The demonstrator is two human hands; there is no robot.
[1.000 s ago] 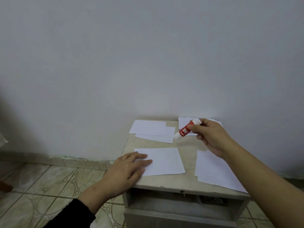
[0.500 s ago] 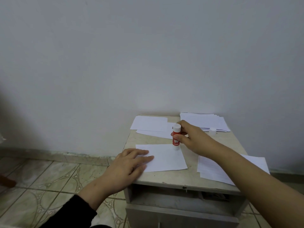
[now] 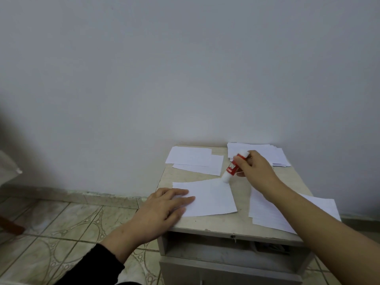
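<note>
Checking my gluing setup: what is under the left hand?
The left hand rests flat on the sheet's left edge and the table. The sheet's near left corner is hidden beneath its fingers.

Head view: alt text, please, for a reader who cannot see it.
The right hand grips a red glue stick, tilted, tip at the far corner of a white sheet that the left hand presses flat on a small cabinet.

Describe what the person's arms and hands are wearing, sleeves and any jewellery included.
The left hand comes out of a black long sleeve that ends a little above the wrist. The right hand and its forearm are bare, with no sleeve in view. No gloves, rings, watch or bracelet show on either side.
</note>
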